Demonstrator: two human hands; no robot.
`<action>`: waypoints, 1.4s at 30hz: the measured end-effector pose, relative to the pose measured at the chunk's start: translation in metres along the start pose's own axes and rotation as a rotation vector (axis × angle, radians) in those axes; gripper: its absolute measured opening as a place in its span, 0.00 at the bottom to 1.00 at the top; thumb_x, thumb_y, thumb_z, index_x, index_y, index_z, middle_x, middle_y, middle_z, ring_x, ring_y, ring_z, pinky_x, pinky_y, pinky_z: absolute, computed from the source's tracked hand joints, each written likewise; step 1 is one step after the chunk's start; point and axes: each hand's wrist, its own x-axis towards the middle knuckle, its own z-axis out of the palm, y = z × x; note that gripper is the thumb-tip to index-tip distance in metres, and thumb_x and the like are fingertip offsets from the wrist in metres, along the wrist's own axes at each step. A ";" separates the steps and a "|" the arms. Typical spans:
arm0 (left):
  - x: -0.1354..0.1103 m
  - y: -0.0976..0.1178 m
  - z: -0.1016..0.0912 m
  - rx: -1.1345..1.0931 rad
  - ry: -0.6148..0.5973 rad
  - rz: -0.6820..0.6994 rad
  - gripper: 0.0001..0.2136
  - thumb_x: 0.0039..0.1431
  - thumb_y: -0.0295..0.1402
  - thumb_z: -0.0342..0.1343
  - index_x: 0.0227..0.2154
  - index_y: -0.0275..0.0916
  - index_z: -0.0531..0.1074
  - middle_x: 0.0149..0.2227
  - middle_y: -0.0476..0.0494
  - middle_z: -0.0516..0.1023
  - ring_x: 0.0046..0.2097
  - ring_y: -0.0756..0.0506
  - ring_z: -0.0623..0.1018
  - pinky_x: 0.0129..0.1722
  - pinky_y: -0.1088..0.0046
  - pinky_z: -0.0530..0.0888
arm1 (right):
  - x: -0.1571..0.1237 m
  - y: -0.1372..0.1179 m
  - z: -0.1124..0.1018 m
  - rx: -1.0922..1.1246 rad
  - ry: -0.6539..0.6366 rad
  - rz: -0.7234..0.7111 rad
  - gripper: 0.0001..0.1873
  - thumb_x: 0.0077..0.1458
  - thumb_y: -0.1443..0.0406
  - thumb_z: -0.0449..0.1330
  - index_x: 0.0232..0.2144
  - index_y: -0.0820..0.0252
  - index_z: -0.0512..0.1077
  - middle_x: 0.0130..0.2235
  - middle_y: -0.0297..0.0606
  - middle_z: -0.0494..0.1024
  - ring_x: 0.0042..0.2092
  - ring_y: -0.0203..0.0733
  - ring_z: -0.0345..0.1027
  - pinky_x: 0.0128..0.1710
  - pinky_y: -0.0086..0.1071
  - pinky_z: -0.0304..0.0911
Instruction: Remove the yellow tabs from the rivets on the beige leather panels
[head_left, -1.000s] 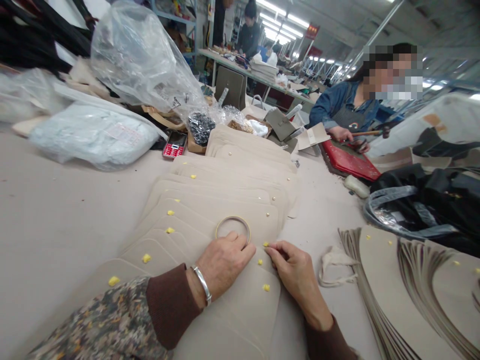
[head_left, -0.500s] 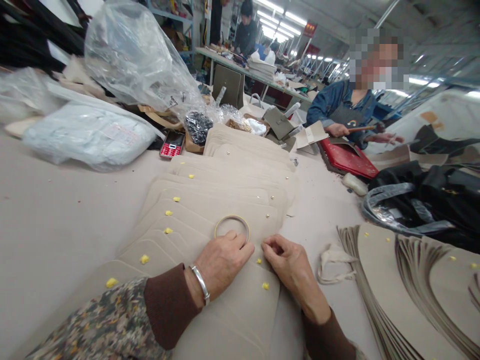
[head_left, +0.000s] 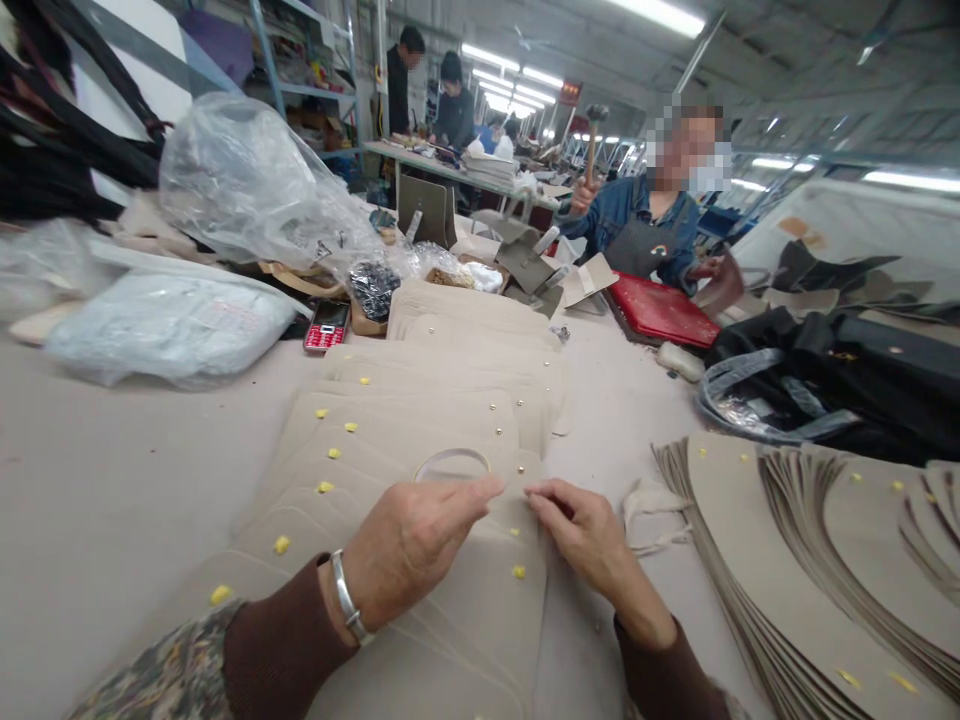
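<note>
Lit tubes [head_left: 661, 15] line the ceiling [head_left: 810, 60], with blue shelving [head_left: 315, 92] below.

Overlapping panels [head_left: 420, 415] are being borne by the table [head_left: 135, 470] — being flanked by a phone [head_left: 327, 328], left, and a panel stack [head_left: 750, 520], right.

The left hand [head_left: 412, 545], its fingers [head_left: 474, 493] formerly curled at the ring [head_left: 452, 452], now extends them, while the co-worker's [head_left: 637, 245] hammer [head_left: 592, 145], previously lowered, stands raised.

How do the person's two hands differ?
The left hand wears a silver bracelet; the right hand shows none. The left hand partly hides a thin ring; the right hand is clear of it. The left is held flatter; the right is more curled. Both have brown cuffs.
</note>
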 end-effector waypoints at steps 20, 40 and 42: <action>0.001 0.014 0.012 -0.142 -0.204 -0.228 0.05 0.65 0.25 0.46 0.41 0.39 0.64 0.33 0.49 0.76 0.32 0.49 0.77 0.29 0.77 0.70 | -0.007 -0.022 0.036 -0.159 0.332 -0.607 0.09 0.53 0.74 0.53 0.27 0.59 0.69 0.25 0.35 0.74 0.26 0.35 0.68 0.28 0.27 0.63; 0.013 -0.009 0.033 0.340 -0.355 -0.151 0.04 0.62 0.25 0.52 0.31 0.39 0.66 0.32 0.45 0.71 0.33 0.43 0.70 0.29 0.69 0.69 | 0.028 0.021 0.020 0.515 0.216 0.312 0.20 0.43 0.52 0.68 0.27 0.65 0.74 0.20 0.32 0.73 0.21 0.34 0.68 0.24 0.26 0.67; 0.012 -0.011 0.036 0.353 -0.411 -0.157 0.04 0.62 0.26 0.52 0.32 0.39 0.67 0.33 0.44 0.71 0.35 0.42 0.70 0.30 0.69 0.69 | 0.030 0.019 0.023 0.450 0.213 0.282 0.19 0.45 0.52 0.67 0.26 0.64 0.74 0.20 0.32 0.73 0.21 0.34 0.68 0.24 0.27 0.68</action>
